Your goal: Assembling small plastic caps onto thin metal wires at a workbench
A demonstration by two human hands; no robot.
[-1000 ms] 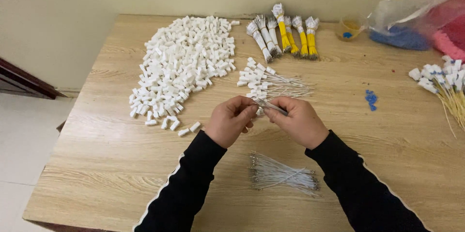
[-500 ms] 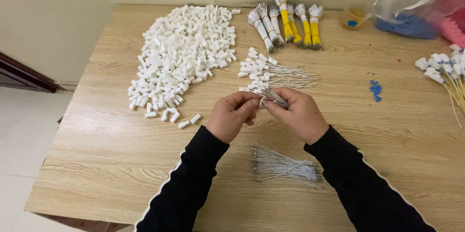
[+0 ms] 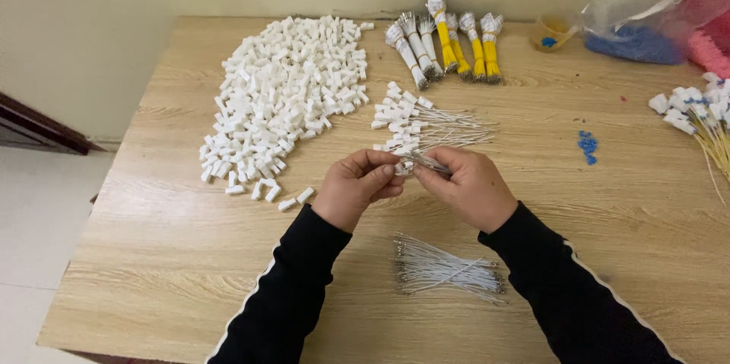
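Two hands meet above the table (image 3: 182, 257): your left hand (image 3: 354, 187) and right hand (image 3: 470, 186) pinch one white connector with thin wires (image 3: 414, 162), mostly hidden by fingers. Seven tied bundles (image 3: 449, 41) lie beyond; the white-piece heap (image 3: 281, 94) is uncountable.

Bag: a clear plastic bag (image 3: 646, 6) is seen at the surface's far right corner, crumpled.
Contents: blue pieces and pink material are held inside.
Labels, signs, screens: none are seen.
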